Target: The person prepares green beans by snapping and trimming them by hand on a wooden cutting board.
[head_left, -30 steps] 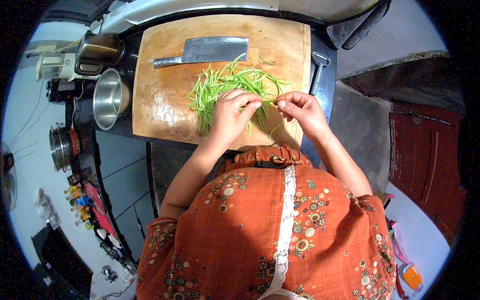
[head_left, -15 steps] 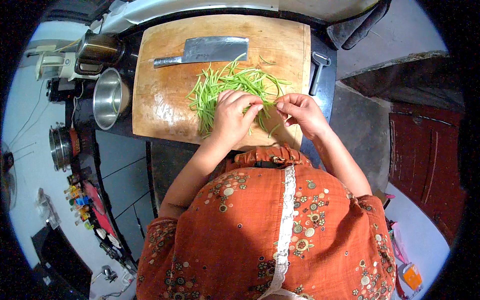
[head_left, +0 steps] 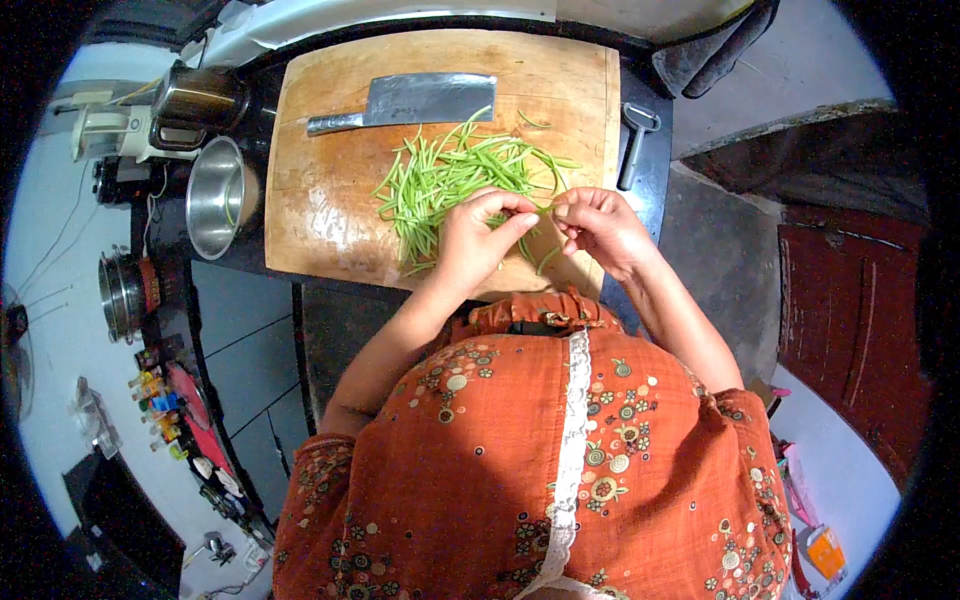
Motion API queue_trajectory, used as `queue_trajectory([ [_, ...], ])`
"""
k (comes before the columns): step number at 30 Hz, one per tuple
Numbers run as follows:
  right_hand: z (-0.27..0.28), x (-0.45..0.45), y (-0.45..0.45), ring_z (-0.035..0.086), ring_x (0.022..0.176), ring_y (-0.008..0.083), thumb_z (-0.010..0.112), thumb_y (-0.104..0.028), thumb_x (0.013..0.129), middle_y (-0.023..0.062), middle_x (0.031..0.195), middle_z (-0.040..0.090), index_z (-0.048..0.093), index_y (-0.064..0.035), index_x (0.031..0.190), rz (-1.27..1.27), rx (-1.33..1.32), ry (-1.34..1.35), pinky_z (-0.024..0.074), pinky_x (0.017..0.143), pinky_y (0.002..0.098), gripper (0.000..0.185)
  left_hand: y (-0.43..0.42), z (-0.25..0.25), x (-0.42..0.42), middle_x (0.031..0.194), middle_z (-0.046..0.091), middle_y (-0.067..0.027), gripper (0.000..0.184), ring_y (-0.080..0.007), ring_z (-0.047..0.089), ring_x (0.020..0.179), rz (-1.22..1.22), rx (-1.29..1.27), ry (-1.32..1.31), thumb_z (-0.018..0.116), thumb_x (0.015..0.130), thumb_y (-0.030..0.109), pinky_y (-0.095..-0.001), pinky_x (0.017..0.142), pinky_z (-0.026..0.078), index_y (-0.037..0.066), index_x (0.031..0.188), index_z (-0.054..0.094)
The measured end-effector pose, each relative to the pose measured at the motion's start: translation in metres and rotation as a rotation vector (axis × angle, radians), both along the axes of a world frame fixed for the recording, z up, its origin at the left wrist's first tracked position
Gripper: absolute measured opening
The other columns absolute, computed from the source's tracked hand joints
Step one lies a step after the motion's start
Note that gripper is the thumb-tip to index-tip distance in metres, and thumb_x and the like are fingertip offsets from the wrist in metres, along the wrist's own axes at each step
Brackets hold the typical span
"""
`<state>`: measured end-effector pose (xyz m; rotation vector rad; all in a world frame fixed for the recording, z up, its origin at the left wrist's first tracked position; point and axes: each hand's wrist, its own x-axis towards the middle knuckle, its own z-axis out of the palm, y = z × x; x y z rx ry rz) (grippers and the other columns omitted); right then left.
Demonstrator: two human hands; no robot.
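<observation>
Head view: left hand (head_left: 485, 235) and right hand (head_left: 605, 232) both pinched, grip apparently closed on slim green stem (head_left: 546, 208). Loose heap of green stems (head_left: 455, 165) lay on pale wooden board (head_left: 325, 205), handled versus unhandled indistinguishable; round silver metal bowl (head_left: 208, 185) held green strip (head_left: 230, 208).

1. Pale cabinet doors (head_left: 240, 310) are seen at the near left of the bench (head_left: 650, 187).
2. Grey floor (head_left: 720, 270) is exposed to the right of the bench.
3. A dark red panel (head_left: 850, 330) is seen farther right of the bench.
4. A whitish wall (head_left: 50, 170) is seen left of the bench.
</observation>
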<state>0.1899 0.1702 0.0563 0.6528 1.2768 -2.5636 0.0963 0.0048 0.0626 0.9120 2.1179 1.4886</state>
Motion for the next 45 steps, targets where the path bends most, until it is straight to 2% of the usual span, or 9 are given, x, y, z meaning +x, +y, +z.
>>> queue_trajectory([
  [7, 0.001, 0.003, -0.008, 0.052, 0.059, 0.0063, 0.056, -0.011, 0.081, -0.0008, 0.07, 0.056, 0.058, -0.0037, 0.081, 0.019, 0.125, -0.047, 0.0483, 0.051, 0.0206, 0.007, 0.008, -0.004, 0.006, 0.082, 0.061, -0.002, 0.011, -0.0089, 0.056, 0.077, 0.179, 0.299, -0.8, 0.064, 0.079, 0.004, -0.0233, 0.07, 0.045, 0.001, 0.089, 0.06],
  [20, 0.001, 0.042, 0.063, 0.052, 0.062, 0.0098, 0.055, -0.014, 0.079, 0.0023, 0.074, 0.054, 0.058, -0.0029, 0.088, -0.414, 0.352, -0.043, 0.0484, 0.051, 0.0227, 0.014, -0.004, -0.014, -0.019, 0.081, 0.06, -0.0018, 0.009, -0.0112, 0.055, 0.074, 0.073, 0.27, -0.903, 0.056, 0.086, 0.012, -0.0246, 0.072, 0.043, 0.005, 0.091, 0.058],
  [24, 0.015, 0.057, 0.089, 0.056, 0.058, 0.0124, 0.05, -0.01, 0.08, 0.0195, 0.109, 0.056, 0.054, -0.0026, 0.086, -0.611, 0.129, 0.191, 0.0498, 0.046, 0.022, 0.01, 0.001, -0.016, -0.021, 0.081, 0.06, -0.0026, 0.009, -0.0111, 0.055, 0.075, -0.002, 0.241, -0.927, 0.055, 0.086, 0.011, -0.0252, 0.074, 0.043, 0.004, 0.092, 0.058],
  [25, 0.015, 0.063, 0.097, 0.058, 0.061, 0.0131, 0.051, -0.008, 0.08, 0.0184, 0.101, 0.059, 0.054, -0.0029, 0.085, -0.632, 0.101, 0.213, 0.0511, 0.049, 0.0217, 0.008, 0.005, -0.015, -0.021, 0.081, 0.06, -0.0028, 0.01, -0.011, 0.055, 0.076, -0.035, 0.229, -0.931, 0.055, 0.086, 0.011, -0.0251, 0.075, 0.043, 0.004, 0.092, 0.058],
  [27, 0.014, 0.07, 0.1, 0.061, 0.065, 0.0151, 0.052, -0.006, 0.078, 0.016, 0.092, 0.06, 0.054, -0.0029, 0.084, -0.648, 0.16, 0.164, 0.0524, 0.054, 0.0238, 0.007, 0.015, -0.008, -0.013, 0.082, 0.06, -0.003, 0.01, -0.0103, 0.055, 0.076, -0.075, 0.157, -0.824, 0.056, 0.086, 0.01, -0.0243, 0.075, 0.044, 0.003, 0.092, 0.058],
  [31, 0.019, 0.063, 0.081, 0.06, 0.068, 0.0156, 0.057, -0.003, 0.076, 0.0082, 0.082, 0.06, 0.057, -0.0011, 0.084, -0.37, 0.276, 0.126, 0.0512, 0.066, 0.0272, 0.008, 0.036, 0.001, 0.001, 0.082, 0.06, -0.0034, 0.013, -0.009, 0.056, 0.078, -0.163, -0.04, -0.632, 0.058, 0.084, 0.009, -0.0228, 0.071, 0.045, 0.0, 0.093, 0.059],
  [35, 0.024, 0.054, 0.061, 0.056, 0.067, 0.0099, 0.064, -0.013, 0.079, 0.0044, 0.075, 0.061, 0.062, 0.0017, 0.087, -0.169, 0.426, 0.12, 0.0465, 0.063, 0.0234, 0.017, 0.046, 0.024, 0.01, 0.084, 0.062, -0.002, 0.016, -0.0085, 0.055, 0.077, -0.229, -0.167, -0.4, 0.06, 0.081, 0.009, -0.0232, 0.069, 0.045, 0.0, 0.094, 0.061],
  [41, 0.018, 0.046, 0.046, 0.057, 0.065, 0.0096, 0.065, -0.015, 0.079, 0.0039, 0.075, 0.062, 0.061, 0.0015, 0.085, -0.083, 0.412, 0.106, 0.0485, 0.062, 0.0236, 0.017, 0.046, 0.035, 0.013, 0.083, 0.063, -0.006, 0.014, -0.0132, 0.057, 0.077, -0.273, -0.214, -0.06, 0.061, 0.079, 0.009, -0.0257, 0.07, 0.044, 0.002, 0.09, 0.063],
  [45, 0.016, 0.042, 0.04, 0.056, 0.063, 0.0087, 0.062, -0.012, 0.08, 0.0028, 0.074, 0.061, 0.06, 0.001, 0.083, -0.075, 0.403, 0.096, 0.0491, 0.062, 0.0235, 0.013, 0.042, 0.036, 0.015, 0.083, 0.064, -0.0074, 0.014, -0.0151, 0.058, 0.078, -0.26, -0.211, -0.033, 0.062, 0.078, 0.009, -0.026, 0.069, 0.045, 0.002, 0.089, 0.064],
])
